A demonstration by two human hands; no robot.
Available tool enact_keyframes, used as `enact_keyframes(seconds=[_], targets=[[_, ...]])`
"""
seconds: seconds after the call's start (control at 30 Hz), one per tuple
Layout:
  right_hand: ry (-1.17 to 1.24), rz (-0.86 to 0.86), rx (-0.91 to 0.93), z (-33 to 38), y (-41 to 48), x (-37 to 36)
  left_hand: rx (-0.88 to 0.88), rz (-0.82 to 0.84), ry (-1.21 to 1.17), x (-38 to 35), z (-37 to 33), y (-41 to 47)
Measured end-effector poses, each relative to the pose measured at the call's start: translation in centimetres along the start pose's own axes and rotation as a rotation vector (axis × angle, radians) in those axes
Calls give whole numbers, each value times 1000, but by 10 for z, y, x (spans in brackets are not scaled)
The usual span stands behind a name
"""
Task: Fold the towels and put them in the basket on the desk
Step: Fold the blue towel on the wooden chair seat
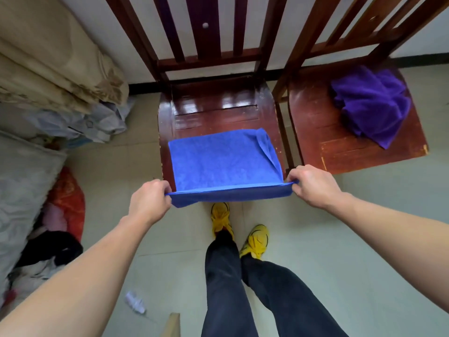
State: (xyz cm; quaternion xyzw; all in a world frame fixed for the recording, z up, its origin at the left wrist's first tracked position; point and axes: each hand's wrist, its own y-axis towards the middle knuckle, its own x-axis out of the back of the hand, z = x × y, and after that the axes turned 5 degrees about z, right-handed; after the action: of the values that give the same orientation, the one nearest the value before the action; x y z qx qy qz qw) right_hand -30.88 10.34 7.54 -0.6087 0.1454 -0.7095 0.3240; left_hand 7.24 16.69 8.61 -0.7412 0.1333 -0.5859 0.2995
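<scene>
A blue towel (223,161) lies folded over on the seat of a dark wooden chair (213,105), its near edge hanging past the seat's front. My left hand (150,203) pinches the near left corner and my right hand (313,184) pinches the near right corner, with the edge stretched between them. The towel's far right corner is curled over. A crumpled purple towel (371,103) sits on a second wooden chair (345,147) to the right. No basket or desk is in view.
Rolled beige bedding (56,62) and piles of cloth and bags (48,215) fill the left side. My legs and yellow shoes (255,239) stand on the tiled floor before the chairs. A crumpled wrapper (134,301) lies on the floor.
</scene>
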Motion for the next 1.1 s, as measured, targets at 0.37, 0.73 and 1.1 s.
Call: enact_keyframes(seconds=[0.37, 0.73, 1.1], targets=[[186, -203, -162, 36, 116, -2, 35, -97, -108, -10, -20, 108], [81, -69, -375, 33, 187, 12, -54, 200, -147, -22, -30, 177], [1622, 60, -913, -13, 193, 40, -16, 262, -174, -12, -29, 186]])
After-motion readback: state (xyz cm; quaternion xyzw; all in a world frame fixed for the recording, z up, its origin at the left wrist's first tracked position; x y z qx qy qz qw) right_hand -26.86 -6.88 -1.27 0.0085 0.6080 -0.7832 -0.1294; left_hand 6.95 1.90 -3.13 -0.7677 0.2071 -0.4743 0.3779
